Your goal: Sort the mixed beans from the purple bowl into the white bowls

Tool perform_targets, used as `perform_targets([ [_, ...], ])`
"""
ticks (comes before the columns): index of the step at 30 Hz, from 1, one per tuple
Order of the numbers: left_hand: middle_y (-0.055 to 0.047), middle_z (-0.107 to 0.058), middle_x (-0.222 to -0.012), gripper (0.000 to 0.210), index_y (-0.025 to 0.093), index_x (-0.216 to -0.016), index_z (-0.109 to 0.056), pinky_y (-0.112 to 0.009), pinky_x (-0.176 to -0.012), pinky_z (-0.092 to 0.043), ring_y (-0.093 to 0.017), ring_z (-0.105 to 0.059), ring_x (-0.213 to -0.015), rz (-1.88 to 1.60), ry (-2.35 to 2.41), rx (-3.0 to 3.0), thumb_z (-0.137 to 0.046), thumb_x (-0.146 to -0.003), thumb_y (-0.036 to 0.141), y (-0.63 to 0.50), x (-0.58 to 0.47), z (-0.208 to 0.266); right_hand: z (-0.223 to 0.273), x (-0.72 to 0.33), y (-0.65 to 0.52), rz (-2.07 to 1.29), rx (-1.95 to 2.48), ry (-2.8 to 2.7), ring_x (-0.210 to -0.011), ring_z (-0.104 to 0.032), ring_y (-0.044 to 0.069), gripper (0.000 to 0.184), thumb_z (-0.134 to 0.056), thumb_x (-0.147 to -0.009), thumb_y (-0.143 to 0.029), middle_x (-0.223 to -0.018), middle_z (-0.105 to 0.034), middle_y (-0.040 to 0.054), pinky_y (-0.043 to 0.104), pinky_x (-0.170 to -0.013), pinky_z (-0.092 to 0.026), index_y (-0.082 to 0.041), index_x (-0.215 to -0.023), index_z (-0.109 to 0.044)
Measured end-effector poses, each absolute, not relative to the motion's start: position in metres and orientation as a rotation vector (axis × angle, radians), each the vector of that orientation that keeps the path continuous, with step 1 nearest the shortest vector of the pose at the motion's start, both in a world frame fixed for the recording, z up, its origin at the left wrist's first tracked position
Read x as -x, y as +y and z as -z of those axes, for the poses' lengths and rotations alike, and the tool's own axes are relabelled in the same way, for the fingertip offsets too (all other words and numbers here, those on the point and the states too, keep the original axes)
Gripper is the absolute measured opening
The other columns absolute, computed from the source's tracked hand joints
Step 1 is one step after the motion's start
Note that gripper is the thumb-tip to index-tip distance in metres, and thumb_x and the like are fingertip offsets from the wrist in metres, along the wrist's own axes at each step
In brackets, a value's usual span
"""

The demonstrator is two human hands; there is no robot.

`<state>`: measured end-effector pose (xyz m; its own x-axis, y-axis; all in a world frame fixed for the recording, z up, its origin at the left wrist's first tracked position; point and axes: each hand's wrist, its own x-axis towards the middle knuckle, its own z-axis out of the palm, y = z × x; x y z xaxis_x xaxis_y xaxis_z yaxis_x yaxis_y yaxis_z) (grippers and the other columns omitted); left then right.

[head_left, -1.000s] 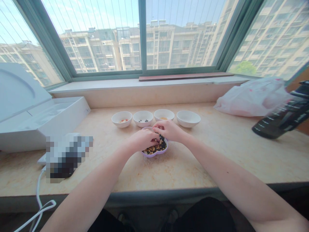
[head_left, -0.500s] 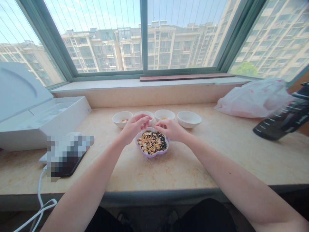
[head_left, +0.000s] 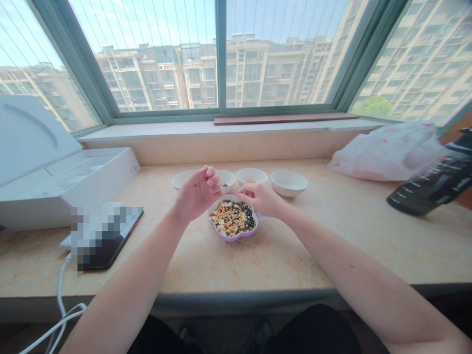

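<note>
A purple-rimmed, petal-shaped bowl [head_left: 233, 239] holds a mix of black beans, yellow beans and pale flat pieces. My left hand [head_left: 199, 194] is raised at the bowl's left far side, palm turned inward and fingers curled; whether anything is inside them is hidden. Over the bowl's far right edge, my right hand [head_left: 262, 199] has its thumb and fingers pinched together; anything between them is too small to make out. Behind are white bowls: the far-left bowl [head_left: 179, 180], partly covered by my left hand, one with dark beans [head_left: 229, 181], one with yellowish contents [head_left: 252, 175], and the right bowl [head_left: 289, 184].
On the left stand an open white box [head_left: 73, 191] and a dark phone [head_left: 106, 250], with a white cable [head_left: 61, 285] hanging over the counter edge. At right lie a plastic bag [head_left: 387, 152] and a dark bottle [head_left: 424, 182]. A windowsill [head_left: 158, 130] runs behind.
My left hand has turned its palm inward, curled its fingers and shifted slightly left, covering more of the far-left bowl and uncovering dark beans in the one beside it. My right hand stays almost still.
</note>
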<state>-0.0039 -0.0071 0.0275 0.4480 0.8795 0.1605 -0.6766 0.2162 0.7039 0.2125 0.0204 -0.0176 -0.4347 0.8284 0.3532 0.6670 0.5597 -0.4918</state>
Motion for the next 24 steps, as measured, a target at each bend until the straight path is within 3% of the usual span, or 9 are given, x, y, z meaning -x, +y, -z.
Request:
perform_targets([
  [8,0.006,-0.037,-0.058,0.033,0.018,-0.076,-0.055,-0.021,-0.052,-0.036,-0.007,-0.038,-0.049,-1.108,0.298,-0.833,-0.052,-0.101,0.039,-0.002,0.003,-0.02,0.019,-0.213,0.021,-0.38,1.183,-2.238,-0.061,-0.055,0.013,0.02,-0.058,-0.091,-0.024,-0.069,-0.07,0.0027,0.027,-0.058,-0.036,-0.017,-0.084,-0.076],
  [14,0.006,-0.045,-0.064,0.029,0.02,-0.08,-0.063,-0.022,-0.057,-0.038,-0.007,-0.041,-0.055,-1.172,0.336,-1.053,-0.079,-0.08,0.044,0.004,0.002,-0.009,0.018,-0.213,0.021,-0.403,1.171,-2.242,-0.063,-0.057,0.013,0.02,-0.058,-0.091,-0.024,-0.071,-0.072,0.0029,0.027,-0.06,-0.037,-0.018,-0.079,-0.074],
  [18,0.004,-0.053,-0.066,0.026,0.019,-0.079,-0.067,-0.024,-0.061,-0.04,-0.01,-0.047,-0.06,-1.237,0.617,-1.527,-0.081,-0.076,0.041,0.009,0.0,0.0,0.02,-0.214,0.022,-0.454,1.156,-2.238,-0.064,-0.058,0.013,0.022,-0.057,-0.092,-0.027,-0.072,-0.071,0.003,0.027,-0.06,-0.037,-0.017,-0.08,-0.073],
  [24,-0.001,-0.065,-0.083,0.004,0.021,-0.081,-0.073,-0.028,-0.072,-0.045,-0.015,-0.061,-0.078,-1.138,0.998,-2.509,-0.076,-0.083,0.021,0.011,-0.006,0.014,0.021,-0.215,0.023,-0.462,1.151,-2.248,-0.061,-0.057,0.013,0.021,-0.057,-0.092,-0.026,-0.067,-0.069,0.0018,0.026,-0.06,-0.037,-0.017,-0.086,-0.075],
])
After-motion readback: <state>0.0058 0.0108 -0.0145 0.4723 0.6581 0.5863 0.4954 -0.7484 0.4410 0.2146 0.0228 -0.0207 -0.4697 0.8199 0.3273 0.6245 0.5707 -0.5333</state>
